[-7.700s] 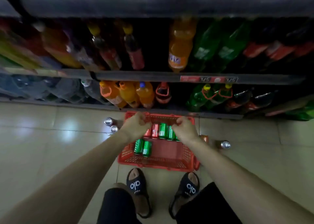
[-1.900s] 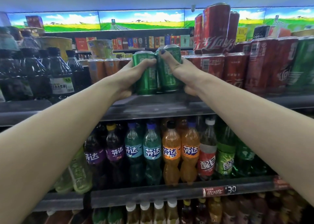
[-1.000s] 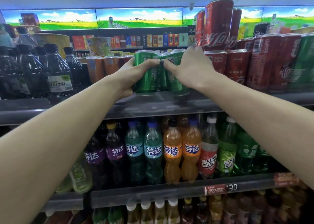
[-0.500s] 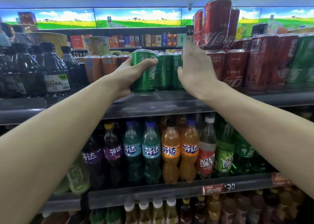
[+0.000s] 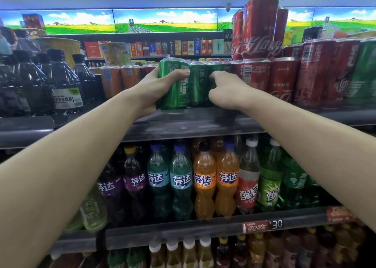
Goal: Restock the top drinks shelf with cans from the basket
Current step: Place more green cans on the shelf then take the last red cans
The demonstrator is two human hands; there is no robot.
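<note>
Cans are the matter: a green can (image 5: 174,85), a smooth glossy metal cylinder with a silver rim, stands at the front of the top shelf (image 5: 195,123), and the left hand (image 5: 156,88) wraps round it, thumb across its front. Two more green cans (image 5: 198,84) stand just beside it to the right, their print too dim to read. The right hand (image 5: 222,89) is loosely curled with one finger out, its tip touching the rightmost green can; it holds nothing. Half a second ago that hand was spread flat against the cans; now it has dropped lower and curled. Red cans (image 5: 262,33) with white Coca-Cola script in Chinese are stacked to the right. Below, plastic Fanta bottles (image 5: 204,178) read 芬达 on purple, blue and orange labels. A shelf tag (image 5: 262,226) reads ¥30.
</note>
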